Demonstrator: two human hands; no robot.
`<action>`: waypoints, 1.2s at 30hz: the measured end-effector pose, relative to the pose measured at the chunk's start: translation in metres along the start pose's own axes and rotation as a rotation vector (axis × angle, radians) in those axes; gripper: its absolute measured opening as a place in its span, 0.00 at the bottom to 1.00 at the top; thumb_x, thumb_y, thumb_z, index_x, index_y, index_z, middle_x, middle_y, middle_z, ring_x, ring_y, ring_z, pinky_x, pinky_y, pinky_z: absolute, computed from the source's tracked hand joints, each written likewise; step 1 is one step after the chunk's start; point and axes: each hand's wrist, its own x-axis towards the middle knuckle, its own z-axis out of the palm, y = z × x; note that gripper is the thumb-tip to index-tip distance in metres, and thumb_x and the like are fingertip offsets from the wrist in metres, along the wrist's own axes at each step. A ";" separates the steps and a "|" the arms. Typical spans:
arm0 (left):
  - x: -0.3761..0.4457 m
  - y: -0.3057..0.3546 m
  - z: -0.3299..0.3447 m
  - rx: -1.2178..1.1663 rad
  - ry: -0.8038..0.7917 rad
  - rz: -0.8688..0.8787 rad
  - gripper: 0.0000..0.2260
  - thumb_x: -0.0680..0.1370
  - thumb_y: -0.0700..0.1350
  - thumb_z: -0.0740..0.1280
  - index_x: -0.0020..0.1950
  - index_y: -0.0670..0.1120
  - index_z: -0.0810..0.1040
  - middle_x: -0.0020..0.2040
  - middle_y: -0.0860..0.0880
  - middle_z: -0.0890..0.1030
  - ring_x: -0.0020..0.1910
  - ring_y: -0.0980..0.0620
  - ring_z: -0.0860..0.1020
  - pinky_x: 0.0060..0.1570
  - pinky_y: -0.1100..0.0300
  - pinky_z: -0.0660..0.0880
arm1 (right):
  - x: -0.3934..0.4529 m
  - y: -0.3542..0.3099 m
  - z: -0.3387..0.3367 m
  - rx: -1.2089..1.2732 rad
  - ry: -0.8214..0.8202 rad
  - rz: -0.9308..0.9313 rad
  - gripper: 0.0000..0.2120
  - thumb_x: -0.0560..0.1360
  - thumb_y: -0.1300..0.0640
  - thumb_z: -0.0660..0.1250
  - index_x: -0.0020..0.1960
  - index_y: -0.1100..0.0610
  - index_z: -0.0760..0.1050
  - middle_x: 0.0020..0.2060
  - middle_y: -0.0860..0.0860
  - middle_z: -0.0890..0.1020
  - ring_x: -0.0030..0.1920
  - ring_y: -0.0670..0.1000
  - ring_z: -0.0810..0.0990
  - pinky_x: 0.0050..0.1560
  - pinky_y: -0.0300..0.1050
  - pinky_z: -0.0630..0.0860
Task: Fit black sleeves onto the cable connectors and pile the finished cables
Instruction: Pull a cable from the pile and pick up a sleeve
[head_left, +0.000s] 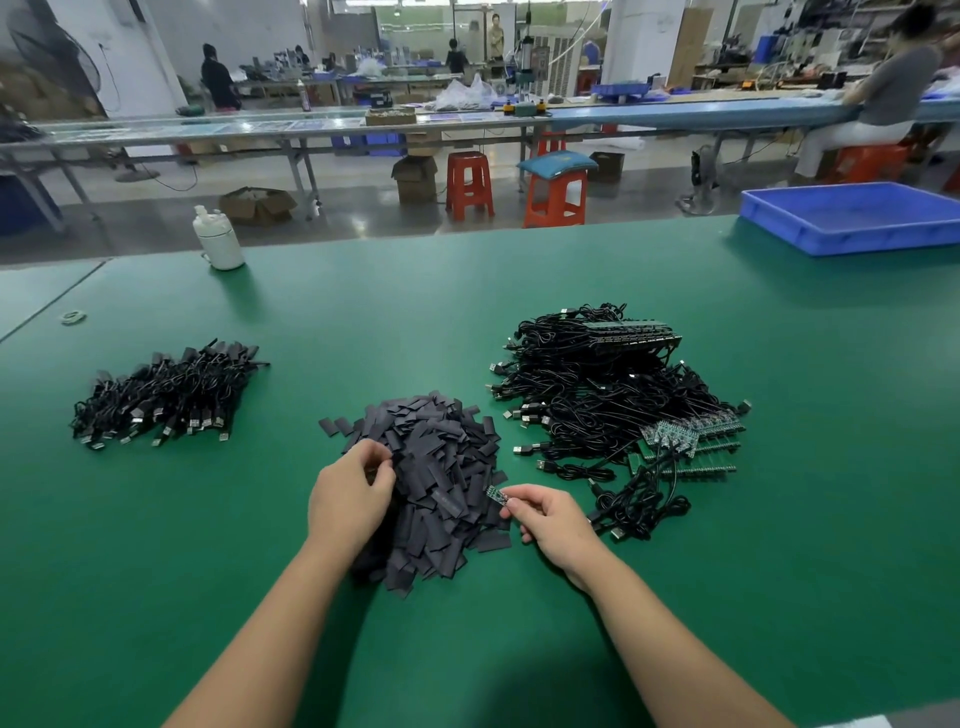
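Note:
A heap of flat black sleeves (441, 467) lies in the middle of the green table (467, 291). My left hand (349, 499) rests on the heap's left side with curled fingertips pinching into the sleeves. My right hand (550, 522) pinches the small green circuit-board connector (497, 494) of one cable at the heap's right edge. That cable trails right into the tangled pile of bare cables (597, 395) with exposed boards. A tidy pile of sleeved cables (166, 397) lies at the left.
A white bottle (218, 239) stands near the table's far edge at left. A blue plastic tray (852, 215) sits at the far right corner. A small roll of tape (72, 317) lies far left. Red stools and other workbenches with people stand beyond the table.

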 end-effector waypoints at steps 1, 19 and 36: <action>-0.002 0.004 0.001 -0.052 -0.041 0.033 0.06 0.78 0.45 0.66 0.45 0.57 0.77 0.39 0.58 0.82 0.38 0.56 0.79 0.39 0.61 0.74 | 0.000 0.000 0.000 0.004 -0.001 0.001 0.10 0.81 0.61 0.65 0.56 0.49 0.80 0.41 0.48 0.86 0.33 0.41 0.75 0.39 0.37 0.76; -0.037 0.024 0.037 -0.072 -0.356 0.327 0.12 0.78 0.47 0.70 0.61 0.52 0.82 0.49 0.60 0.79 0.48 0.66 0.75 0.48 0.78 0.65 | -0.004 0.001 -0.008 0.029 -0.120 0.011 0.08 0.79 0.58 0.68 0.53 0.48 0.84 0.42 0.49 0.87 0.39 0.47 0.76 0.40 0.38 0.74; -0.039 0.026 0.047 -0.136 -0.326 0.341 0.10 0.77 0.44 0.71 0.58 0.52 0.84 0.46 0.60 0.81 0.46 0.65 0.77 0.48 0.75 0.68 | -0.002 0.003 -0.010 0.125 -0.152 0.020 0.09 0.79 0.62 0.67 0.53 0.52 0.84 0.39 0.51 0.86 0.36 0.46 0.75 0.40 0.38 0.75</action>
